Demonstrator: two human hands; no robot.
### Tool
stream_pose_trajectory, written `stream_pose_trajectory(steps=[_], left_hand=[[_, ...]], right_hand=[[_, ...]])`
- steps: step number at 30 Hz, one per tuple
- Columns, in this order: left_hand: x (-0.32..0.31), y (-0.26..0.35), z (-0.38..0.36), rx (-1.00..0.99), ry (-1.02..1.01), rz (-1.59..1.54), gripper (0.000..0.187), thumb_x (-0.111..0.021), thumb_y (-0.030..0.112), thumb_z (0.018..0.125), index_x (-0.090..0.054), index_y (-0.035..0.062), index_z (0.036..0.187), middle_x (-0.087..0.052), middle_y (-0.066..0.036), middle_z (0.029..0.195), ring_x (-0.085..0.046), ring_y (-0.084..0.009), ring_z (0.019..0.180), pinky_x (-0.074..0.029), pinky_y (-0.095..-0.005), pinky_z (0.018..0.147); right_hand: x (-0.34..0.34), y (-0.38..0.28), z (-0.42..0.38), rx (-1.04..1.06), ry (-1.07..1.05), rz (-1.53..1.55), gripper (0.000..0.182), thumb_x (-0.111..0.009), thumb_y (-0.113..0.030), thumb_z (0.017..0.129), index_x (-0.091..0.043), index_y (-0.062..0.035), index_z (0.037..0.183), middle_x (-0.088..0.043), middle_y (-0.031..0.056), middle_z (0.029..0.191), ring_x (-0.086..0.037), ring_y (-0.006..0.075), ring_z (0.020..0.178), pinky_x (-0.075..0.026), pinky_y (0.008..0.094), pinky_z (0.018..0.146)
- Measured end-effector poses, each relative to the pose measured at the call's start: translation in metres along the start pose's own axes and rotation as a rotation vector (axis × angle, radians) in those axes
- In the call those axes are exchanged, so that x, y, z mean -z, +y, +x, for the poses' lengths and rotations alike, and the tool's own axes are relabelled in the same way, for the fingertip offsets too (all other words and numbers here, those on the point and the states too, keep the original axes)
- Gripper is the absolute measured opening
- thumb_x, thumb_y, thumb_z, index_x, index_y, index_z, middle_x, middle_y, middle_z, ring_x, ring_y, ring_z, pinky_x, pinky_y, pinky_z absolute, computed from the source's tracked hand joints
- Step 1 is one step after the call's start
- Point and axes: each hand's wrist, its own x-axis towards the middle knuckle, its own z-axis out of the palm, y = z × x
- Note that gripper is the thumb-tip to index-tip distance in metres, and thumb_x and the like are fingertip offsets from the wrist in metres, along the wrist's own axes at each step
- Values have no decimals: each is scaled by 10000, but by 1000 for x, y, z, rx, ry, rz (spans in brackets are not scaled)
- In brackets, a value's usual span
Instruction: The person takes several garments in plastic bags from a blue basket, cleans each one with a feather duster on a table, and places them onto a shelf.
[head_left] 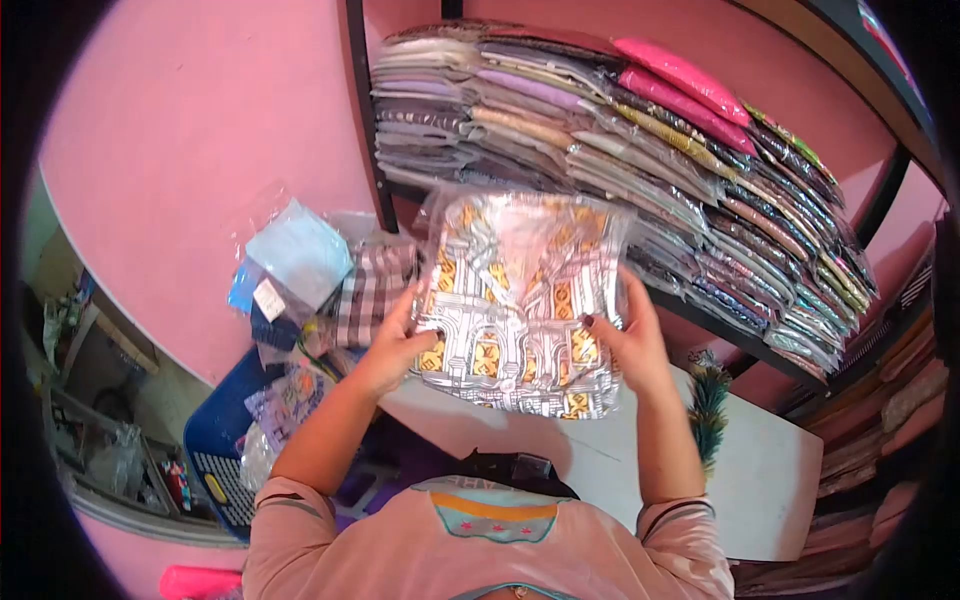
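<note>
A folded shirt (pixel 510 330) with a white, grey and yellow print lies in a clear plastic bag, held up above the white table (pixel 750 470). My left hand (pixel 400 345) grips its left edge, thumb on the front and fingers behind. On the opposite edge my right hand (pixel 635 335) grips it the same way, with the thumb across the plastic. The collar end points away from me. My fingers under the package are hidden.
Shelves ahead hold stacks of bagged garments (pixel 640 150), with bright pink packages (pixel 685 80) on top. Left are a blue basket (pixel 215 440), a checked cloth (pixel 375 290) and a light-blue bagged item (pixel 300 255). A green tinsel strand (pixel 708 415) lies right.
</note>
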Motion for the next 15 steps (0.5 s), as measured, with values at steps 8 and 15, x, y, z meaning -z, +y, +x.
stream_pose_trajectory(steps=[8, 15], left_hand=[[24, 166, 158, -287, -65, 105, 664, -445, -45, 770, -255, 11, 1404, -482, -152, 1274, -560, -191, 1078, -489, -314, 889], [24, 268, 345, -328, -427, 172, 577, -431, 28, 828, -303, 42, 1390, -520, -146, 1229, -615, -158, 966, -545, -320, 796]], right_hand=[[-27, -96, 175, 323, 86, -150, 582, -582, 48, 785, -351, 36, 1319, -555, 127, 1148, -562, 152, 1006, -483, 284, 843], [-5, -139, 332, 340, 152, -140, 431, -617, -16, 808, -463, 33, 1208, -636, 132, 937, -644, 174, 733, -542, 308, 603]])
